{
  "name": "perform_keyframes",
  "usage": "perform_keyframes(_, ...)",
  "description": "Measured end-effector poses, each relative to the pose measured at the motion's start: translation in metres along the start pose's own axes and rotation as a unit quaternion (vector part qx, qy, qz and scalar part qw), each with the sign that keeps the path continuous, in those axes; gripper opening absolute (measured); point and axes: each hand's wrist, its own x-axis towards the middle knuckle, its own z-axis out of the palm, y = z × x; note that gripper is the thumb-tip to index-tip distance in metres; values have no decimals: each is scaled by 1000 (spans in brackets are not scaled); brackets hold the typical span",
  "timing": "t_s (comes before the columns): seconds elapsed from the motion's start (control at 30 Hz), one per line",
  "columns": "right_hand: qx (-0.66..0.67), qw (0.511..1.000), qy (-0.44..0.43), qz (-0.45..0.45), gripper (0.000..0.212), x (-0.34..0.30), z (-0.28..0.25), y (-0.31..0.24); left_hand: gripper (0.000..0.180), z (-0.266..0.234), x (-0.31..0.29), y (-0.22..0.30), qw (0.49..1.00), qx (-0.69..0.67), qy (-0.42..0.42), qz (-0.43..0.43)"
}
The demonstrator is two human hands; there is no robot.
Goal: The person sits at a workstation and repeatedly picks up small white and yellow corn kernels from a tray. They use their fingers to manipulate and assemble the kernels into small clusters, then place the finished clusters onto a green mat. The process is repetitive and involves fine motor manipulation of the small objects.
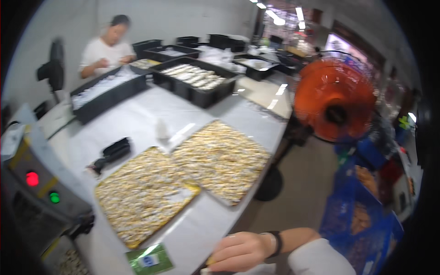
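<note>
At the lower edge, my right hand (pixel 240 251) comes in from the right with a dark band at the wrist. Its fingers are curled closed over something small, with yellowish and dark bits showing at the fingertips; the rest is hidden. My left hand is not in view. Left of my right hand, a green packet (pixel 150 260) with a pale label lies flat on the white table (pixel 195 236). Beyond it are two trays, the nearer tray (pixel 142 197) and the farther tray (pixel 220 160), covered with small yellowish-white pieces, their corners meeting.
A grey machine (pixel 48 178) with red and green buttons stands at the left. Behind the trays lie a black object (pixel 114 149) and black bins (pixel 201 94). An orange fan (pixel 337 101) and blue crates (pixel 353 206) are at the right. Another person (pixel 107 50) works across the table.
</note>
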Motion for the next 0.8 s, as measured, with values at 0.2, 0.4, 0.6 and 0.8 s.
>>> perform_keyframes(0.2, 12, 999, -25, -21, 15, 9, 10, 8, 61, -29, -10, -22, 854, 484, -109, -152)
perform_keyframes(0.4, 7, 997, 26, -68, 11, 33, 9, -2, 31, -21, -10, -38, 824, 531, -72, -182)
perform_keyframes(0.6, -35, 995, 22, -93, 14, 34, 8, 1, 29, -40, -25, -44, 825, 527, -23, -204)
perform_keyframes(0.8, -13, 996, 26, -86, 13, 29, 11, 8, 30, -55, -35, -53, 883, 402, -1, -242)
